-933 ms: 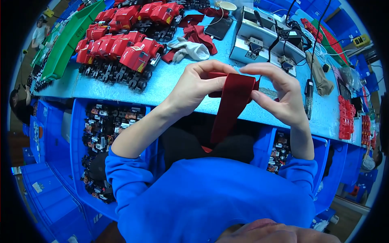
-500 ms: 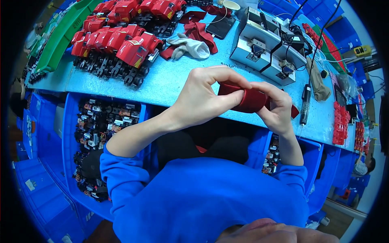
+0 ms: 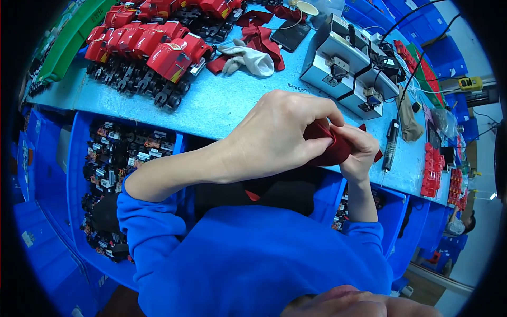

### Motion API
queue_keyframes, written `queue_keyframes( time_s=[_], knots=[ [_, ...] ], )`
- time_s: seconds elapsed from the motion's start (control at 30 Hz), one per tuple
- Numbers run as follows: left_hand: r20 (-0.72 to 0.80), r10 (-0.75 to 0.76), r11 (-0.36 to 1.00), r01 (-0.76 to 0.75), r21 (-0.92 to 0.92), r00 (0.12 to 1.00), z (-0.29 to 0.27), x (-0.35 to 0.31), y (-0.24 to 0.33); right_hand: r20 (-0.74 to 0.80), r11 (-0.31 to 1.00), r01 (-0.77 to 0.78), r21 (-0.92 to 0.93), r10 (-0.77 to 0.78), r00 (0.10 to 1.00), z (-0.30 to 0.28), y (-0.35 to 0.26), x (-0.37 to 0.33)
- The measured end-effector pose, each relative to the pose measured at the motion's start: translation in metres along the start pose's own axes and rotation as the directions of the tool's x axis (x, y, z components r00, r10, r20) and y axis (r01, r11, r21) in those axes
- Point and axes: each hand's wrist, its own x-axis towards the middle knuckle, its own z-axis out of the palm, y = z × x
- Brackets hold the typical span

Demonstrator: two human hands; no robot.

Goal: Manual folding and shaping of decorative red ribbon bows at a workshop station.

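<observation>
1. A dark red fabric strip [image 3: 336, 153] is curled into a loop, held up over the near edge of the bench [image 3: 227, 108], right of that edge's middle.
2. The left hand [image 3: 282, 132] has a narrow grip: thumb and forefinger pinch the strip on its left side, the back of the hand facing up.
3. The right hand [image 3: 360, 150] grips the strip's right side between thumb and bent fingers; a short corner of red pokes out past them.
4. Just beyond the right hand, a slim black tool [image 3: 391, 145] lies near the bench's near edge.
5. Farther in, toward the far edge, stand pale boxy devices [image 3: 323, 66] with black cables.
6. Left of these lie a white glove [image 3: 257, 61], more red fabric [image 3: 266, 45] and a black phone-like slab [image 3: 291, 36].
7. Red toy trucks [image 3: 170, 59] crowd the bench's far left corner, beside a long green tray [image 3: 74, 39].
8. Below the near edge, at left, a blue bin [image 3: 74, 171] holds small mechanical parts [image 3: 113, 158].
</observation>
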Motion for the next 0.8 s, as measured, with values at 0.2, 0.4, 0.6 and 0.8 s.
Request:
queue_keyframes(
  time_s=[0.2, 0.4, 0.6, 0.8],
  knots=[
    [0.083, -0.044, 0.999, 0.042, 0.023, 0.996, -0.006, 0.001, 0.004, 0.060, 0.994, -0.058, 0.088, 0.053, 0.997, -0.006, 0.004, -0.005],
    [-0.012, -0.013, 0.999, 0.013, 0.047, 1.000, 0.000, -0.001, 0.003, -0.095, 0.977, -0.094, 0.193, 0.113, 0.989, 0.008, 0.007, -0.016],
    [-0.273, 0.420, 0.882, -0.319, 0.346, 0.865, -0.016, -0.009, 0.006, -0.343, 0.925, -0.088, 0.369, 0.224, 0.912, 0.017, 0.009, -0.016],
    [-0.260, 0.330, 0.884, -0.200, 0.423, 0.907, 0.016, -0.021, 0.007, -0.369, 0.955, -0.048, 0.292, 0.159, 0.916, 0.029, 0.002, -0.013]
  ],
)
